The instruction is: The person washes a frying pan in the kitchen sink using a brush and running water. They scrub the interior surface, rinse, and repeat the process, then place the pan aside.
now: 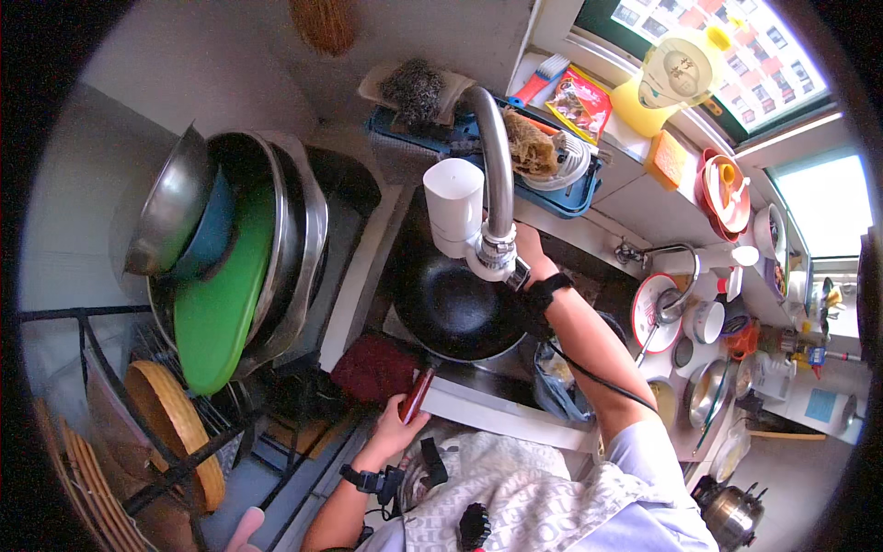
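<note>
A black wok [459, 314] rests in the sink below the faucet, its inside facing up. My left hand [399, 429] grips its dark red handle [418, 397] at the sink's front edge. My right hand [530, 250] reaches past the curved metal faucet [503, 165]. Its fingers are hidden behind the spout, so what they touch cannot be made out. A white filter unit [453, 203] hangs from the faucet end over the wok. A dark red cloth [372, 369] lies left of the handle.
Pans and a green basin [224, 303] stand stacked at left. Behind the faucet, a blue tray [559, 196] holds scrubbers. A sponge [665, 160] and a yellow bottle [655, 90] sit on the sill. A plastic bag [562, 390] lies right of the wok; dishes crowd the right counter.
</note>
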Tool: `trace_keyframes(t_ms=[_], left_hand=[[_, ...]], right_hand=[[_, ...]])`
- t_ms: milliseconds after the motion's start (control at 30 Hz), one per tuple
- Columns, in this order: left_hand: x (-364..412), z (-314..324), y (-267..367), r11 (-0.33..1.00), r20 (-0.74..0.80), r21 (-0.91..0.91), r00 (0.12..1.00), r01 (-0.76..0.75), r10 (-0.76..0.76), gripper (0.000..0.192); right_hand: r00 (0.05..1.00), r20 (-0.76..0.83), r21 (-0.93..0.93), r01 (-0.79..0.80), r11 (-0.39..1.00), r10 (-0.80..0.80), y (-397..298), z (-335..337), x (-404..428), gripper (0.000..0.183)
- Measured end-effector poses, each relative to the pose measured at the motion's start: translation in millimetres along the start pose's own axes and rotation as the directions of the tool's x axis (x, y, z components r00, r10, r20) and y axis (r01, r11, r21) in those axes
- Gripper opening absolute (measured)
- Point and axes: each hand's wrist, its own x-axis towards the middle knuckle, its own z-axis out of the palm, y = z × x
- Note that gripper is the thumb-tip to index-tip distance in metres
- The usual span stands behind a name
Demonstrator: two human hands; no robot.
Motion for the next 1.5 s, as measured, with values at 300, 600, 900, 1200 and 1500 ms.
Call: trace_keyframes(t_ms=[300, 600, 900, 1200, 1500], left_hand=[[1.6, -15.5, -18.7, 0.987, -0.146, 0.004, 0.976, -0.163, 0.162, 0.043], [19.0, 23.6, 47.3, 0.875, -0.083, -0.289, 0.921, -0.388, 0.381, 0.027], [121.7, 81.7, 38.1, 0.23, 0.668, -0.737, 0.737, 0.636, 0.1, 0.018], [70.3, 38.5, 70.1, 0.385, 0.425, -0.8, 0.888, 0.459, -0.175, 0.015], [58.4, 39.9, 59.2, 0.401, 0.397, -0.834, 0.917, 0.38, -0.044, 0.014]], right_hand=[[0.8, 0.237, -0.019, -0.564, 0.826, 0.552, -73.4, -48.9, -102.0, 0.037], [0.745, 0.352, 0.281, -0.661, 0.695, 0.566, -141.3, -6.2, -196.6, 0.039], [0.788, 0.616, 0.371, -0.291, 0.882, 0.001, -138.7, -86.0, -153.0, 0.03], [0.828, -0.135, 0.966, -0.011, 0.256, 0.544, -84.6, -387.0, 62.2, 0.04], [0.865, -0.138, 0.985, 0.169, -0.02, 0.483, -47.9, -418.1, 173.2, 0.024]])
